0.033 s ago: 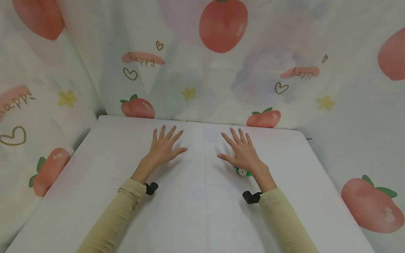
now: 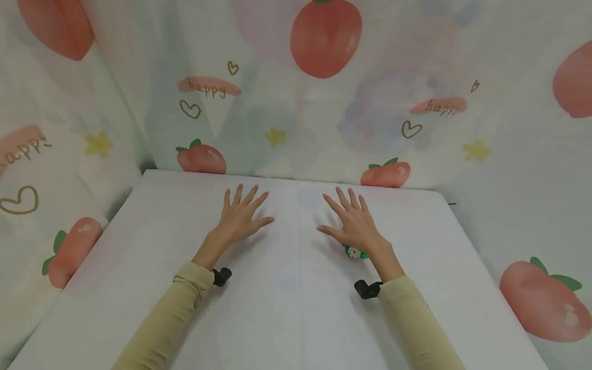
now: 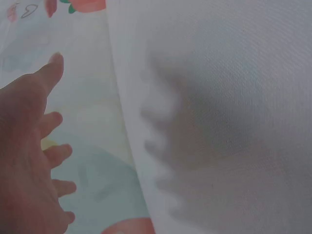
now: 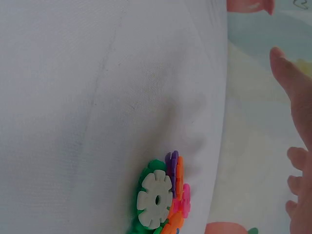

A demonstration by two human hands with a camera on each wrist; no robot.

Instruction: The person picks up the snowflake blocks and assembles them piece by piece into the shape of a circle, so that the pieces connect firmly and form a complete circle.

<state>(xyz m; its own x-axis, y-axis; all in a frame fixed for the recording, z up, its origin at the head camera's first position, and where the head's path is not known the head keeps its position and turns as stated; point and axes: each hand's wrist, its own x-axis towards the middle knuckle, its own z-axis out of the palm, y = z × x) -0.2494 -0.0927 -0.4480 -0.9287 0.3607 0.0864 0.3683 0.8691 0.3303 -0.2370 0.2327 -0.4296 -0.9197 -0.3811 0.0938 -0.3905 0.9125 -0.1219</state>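
My left hand is held over the white table, fingers straight and spread, holding nothing. To its right my right hand hovers in the same way, its fingers also spread and holding nothing. Below the right palm and wrist lies a small cluster of plastic interlocking snowflake discs, mostly hidden in the head view. A white disc leans on a green disc in the right wrist view. Beside them show purple, orange and pink discs. The cluster's lower end is cut off by the frame.
Behind the table hangs a pale cloth backdrop printed with red fruit, hearts and stars; it also covers both sides. Each wrist bears a small black camera, one on the left and one on the right.
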